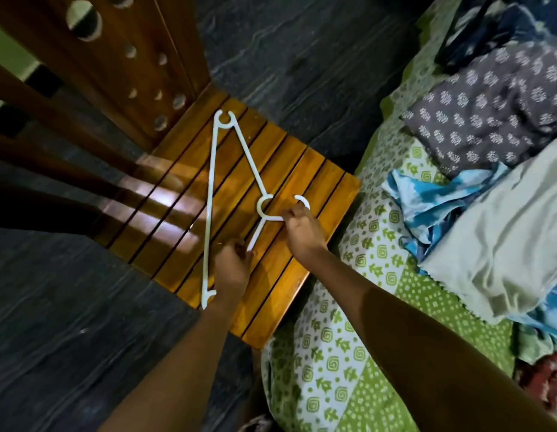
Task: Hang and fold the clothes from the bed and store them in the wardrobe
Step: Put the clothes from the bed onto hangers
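Over chair seat (302,169) — hanger (212,182) held by left hand (232,269), right hand (302,232)

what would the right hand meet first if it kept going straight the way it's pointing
The right hand pinches the white hanger at its hook. Going on up-left, it would likely meet the wooden chair seat beneath, though depth is unclear.

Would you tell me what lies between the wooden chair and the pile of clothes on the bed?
In the head view, only a strip of green patterned bedsheet lies between the chair and the clothes.
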Available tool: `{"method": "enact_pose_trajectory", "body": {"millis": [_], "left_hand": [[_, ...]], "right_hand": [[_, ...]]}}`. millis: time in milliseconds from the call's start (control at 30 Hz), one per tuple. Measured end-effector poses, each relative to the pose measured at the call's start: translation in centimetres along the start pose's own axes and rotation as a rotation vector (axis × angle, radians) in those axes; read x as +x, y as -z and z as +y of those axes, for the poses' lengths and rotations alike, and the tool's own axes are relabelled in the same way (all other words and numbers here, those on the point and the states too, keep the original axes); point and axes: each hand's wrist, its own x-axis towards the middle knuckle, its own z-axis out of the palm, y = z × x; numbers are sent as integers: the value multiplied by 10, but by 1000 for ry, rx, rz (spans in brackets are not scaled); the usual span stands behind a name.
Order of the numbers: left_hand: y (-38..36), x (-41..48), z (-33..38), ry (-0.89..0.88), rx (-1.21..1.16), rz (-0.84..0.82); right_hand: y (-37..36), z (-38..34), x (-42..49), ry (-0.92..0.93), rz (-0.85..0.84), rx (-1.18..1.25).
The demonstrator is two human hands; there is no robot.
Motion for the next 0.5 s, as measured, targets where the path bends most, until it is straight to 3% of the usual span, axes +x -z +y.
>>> {"method": "enact_pose_trajectory", "body": {"millis": [133, 233, 333, 500], "left_hand": [[3, -2, 1, -40, 67, 32], [10, -7, 7, -85, 103, 41], [16, -19, 19, -133, 51, 102], [30, -53, 65, -311, -83, 231]], "right_hand": [[3, -5, -1, 60, -12, -212], [9, -7, -10, 24, 40, -221], [26, -14, -26, 18, 209, -152], [86, -8, -48, 216, 626, -168]]}}
